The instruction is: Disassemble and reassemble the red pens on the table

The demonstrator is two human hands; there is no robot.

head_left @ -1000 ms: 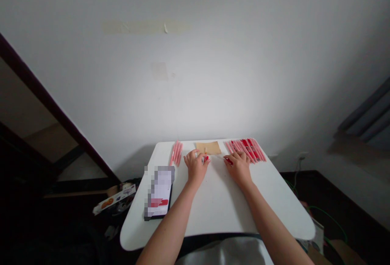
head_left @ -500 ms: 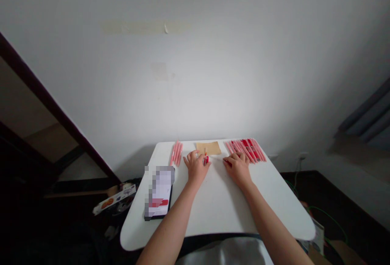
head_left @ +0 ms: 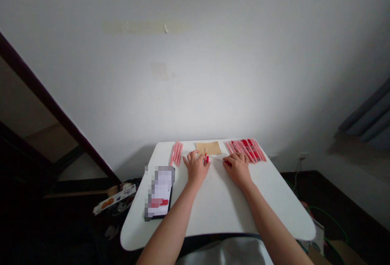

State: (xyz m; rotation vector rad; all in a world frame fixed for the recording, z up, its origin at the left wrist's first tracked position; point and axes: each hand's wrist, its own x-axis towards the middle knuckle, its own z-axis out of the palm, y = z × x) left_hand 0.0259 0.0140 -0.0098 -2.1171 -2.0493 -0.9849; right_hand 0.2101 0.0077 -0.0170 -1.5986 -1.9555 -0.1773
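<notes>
My left hand (head_left: 197,168) rests near the back of the white table, its thumb and index finger closed on a small red piece (head_left: 207,159) that looks like a pen cap. Just beyond it a thin orange-tipped part sticks up in front of a brown paper sheet (head_left: 213,148). To the right, my right hand (head_left: 238,167) is closed around a red pen (head_left: 227,162), mostly covered by the fingers; its thin end points left toward the other hand. A row of pink and red pens (head_left: 250,149) lies right behind my right hand. Several pink pens (head_left: 176,153) lie left of my left hand.
A phone (head_left: 160,194) with a lit, partly blurred screen lies at the left of the white table (head_left: 222,208). The table's back edge meets a bare wall (head_left: 201,94). On the floor at left is a long printed box (head_left: 114,200); cables and cardboard lie at right.
The small red piece in my left hand has turned slightly more upright. My right fingers have shifted a little, showing slightly more of the red pen.
</notes>
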